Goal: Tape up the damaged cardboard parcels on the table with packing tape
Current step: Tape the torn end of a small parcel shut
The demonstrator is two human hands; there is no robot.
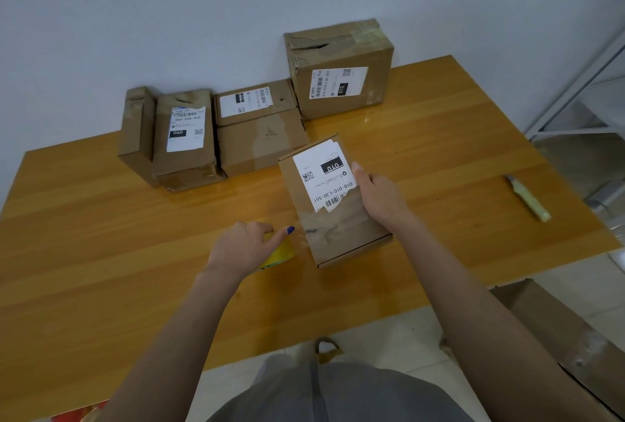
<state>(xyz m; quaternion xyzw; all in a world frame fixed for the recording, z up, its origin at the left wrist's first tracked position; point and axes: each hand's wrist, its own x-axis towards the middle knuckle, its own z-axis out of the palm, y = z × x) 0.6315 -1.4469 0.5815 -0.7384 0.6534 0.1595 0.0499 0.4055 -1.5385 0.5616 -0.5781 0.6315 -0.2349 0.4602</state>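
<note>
A small flat cardboard parcel (333,215) with a torn white label lies on the wooden table (101,252) in front of me. My right hand (378,195) grips its right edge. My left hand (245,247) is closed over a yellow roll of packing tape (280,252) just left of the parcel, forefinger stretched toward it. A clear strip of tape runs from the roll onto the parcel's lower face. Several other worn parcels (184,137) stand along the wall, the biggest (340,69) at the back right, with a torn top.
A utility knife (529,198) with a pale yellow handle lies near the table's right edge. A metal shelf frame (581,90) stands to the right. An open cardboard box (558,327) sits on the floor at the lower right.
</note>
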